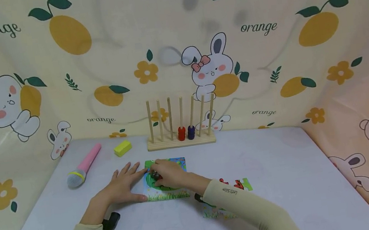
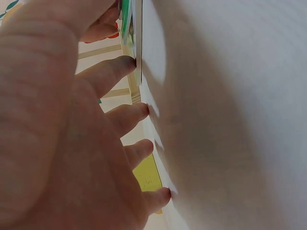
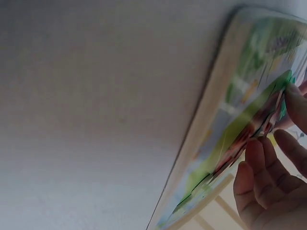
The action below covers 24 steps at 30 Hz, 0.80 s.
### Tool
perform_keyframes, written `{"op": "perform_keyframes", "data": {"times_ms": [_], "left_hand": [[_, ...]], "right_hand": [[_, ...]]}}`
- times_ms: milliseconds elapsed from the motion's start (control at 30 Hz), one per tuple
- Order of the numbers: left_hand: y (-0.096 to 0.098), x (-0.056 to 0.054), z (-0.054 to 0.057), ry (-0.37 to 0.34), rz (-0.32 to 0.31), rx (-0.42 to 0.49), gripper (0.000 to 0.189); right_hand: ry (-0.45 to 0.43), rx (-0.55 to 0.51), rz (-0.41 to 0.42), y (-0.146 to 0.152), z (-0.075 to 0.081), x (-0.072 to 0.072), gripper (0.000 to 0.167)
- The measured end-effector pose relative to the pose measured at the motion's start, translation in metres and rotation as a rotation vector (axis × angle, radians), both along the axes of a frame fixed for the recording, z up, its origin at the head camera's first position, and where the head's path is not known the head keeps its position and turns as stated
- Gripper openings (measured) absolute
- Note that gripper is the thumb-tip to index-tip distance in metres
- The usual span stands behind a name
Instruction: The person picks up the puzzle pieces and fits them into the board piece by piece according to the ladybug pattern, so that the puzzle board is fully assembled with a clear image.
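Observation:
A wooden picture puzzle board [image 1: 172,194], printed with grass and a green shape, lies flat on the table. My left hand [image 1: 123,186] rests at its left side with fingers spread, the index finger and thumb touching its edge. Over the board, my right hand [image 1: 169,174] pinches a small puzzle piece [image 3: 276,111] between thumb and fingertips; in the head view the piece is mostly hidden by the fingers. The board's picture [image 3: 240,129] shows green and reddish-brown parts beneath the right fingers.
Under and beside my right forearm lie red and green puzzle pieces [image 1: 245,184] and a partly hidden grassy picture [image 1: 212,214]. Behind the board stands a wooden peg rack [image 1: 181,143] with red and blue beads. A yellow block [image 1: 123,148] and pink toy microphone [image 1: 88,162] lie at the back left.

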<state>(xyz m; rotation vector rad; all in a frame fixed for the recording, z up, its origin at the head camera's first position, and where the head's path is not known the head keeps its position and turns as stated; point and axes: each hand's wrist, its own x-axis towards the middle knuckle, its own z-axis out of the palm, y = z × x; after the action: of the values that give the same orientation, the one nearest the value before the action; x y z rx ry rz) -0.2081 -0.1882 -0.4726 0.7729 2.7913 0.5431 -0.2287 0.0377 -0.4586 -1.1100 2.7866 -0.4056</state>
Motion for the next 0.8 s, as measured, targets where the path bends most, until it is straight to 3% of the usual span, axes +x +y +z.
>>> {"op": "perform_keyframes", "data": {"times_ms": [800], "left_hand": [[0.0003, 0.0004, -0.0011, -0.003, -0.01, 0.009, 0.099]], "right_hand": [[0.052, 0.024, -0.034, -0.0034, 0.0034, 0.0007, 0.035]]}}
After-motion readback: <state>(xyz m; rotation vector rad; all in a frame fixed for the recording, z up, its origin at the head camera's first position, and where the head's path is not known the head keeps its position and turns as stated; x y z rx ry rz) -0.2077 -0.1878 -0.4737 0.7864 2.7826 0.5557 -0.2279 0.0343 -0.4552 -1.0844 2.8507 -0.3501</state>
